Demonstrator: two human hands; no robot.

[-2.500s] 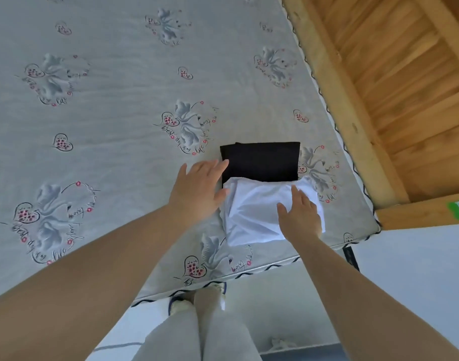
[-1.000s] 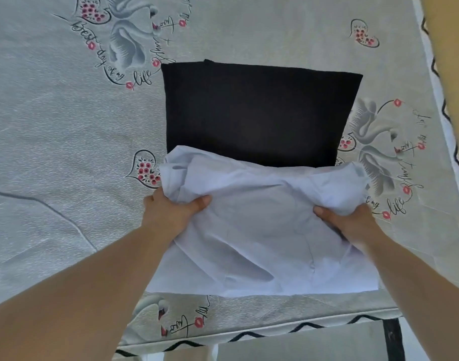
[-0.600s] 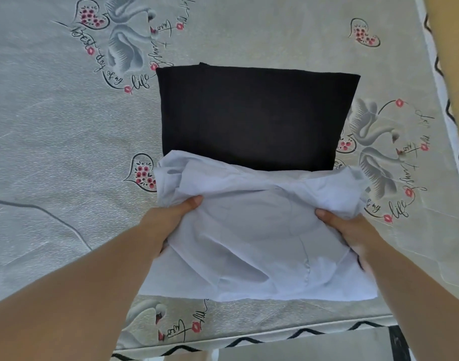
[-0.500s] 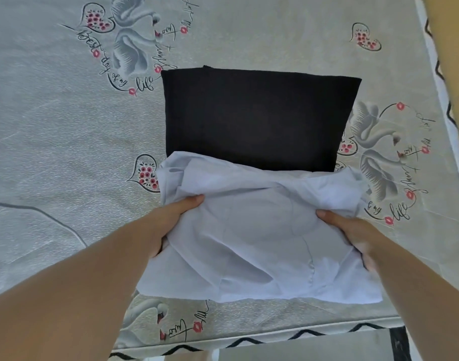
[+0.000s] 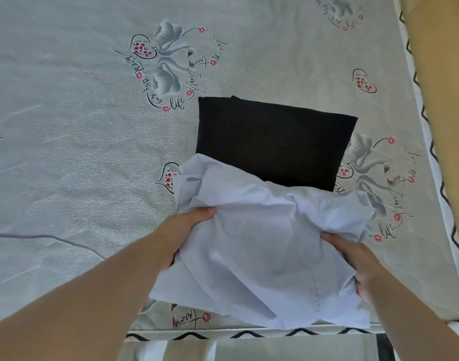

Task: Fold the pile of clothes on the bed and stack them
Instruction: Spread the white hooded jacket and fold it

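The bed (image 5: 80,152) carries a folded black garment (image 5: 272,142) near its right edge; your white shirt (image 5: 259,246) overlaps its near edge, rumpled, with your left hand (image 5: 181,235) and right hand (image 5: 358,261) gripping its sides, fingers curled into the cloth

white garment (image 5: 262,243), black garment (image 5: 272,142), swan-printed grey bedsheet (image 5: 80,126)

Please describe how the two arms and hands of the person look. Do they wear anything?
Both forearms are bare right down to the frame edge, with no sleeve visible. The left hand and right hand wear no gloves, and no watch, bracelet or ring shows on the visible parts.
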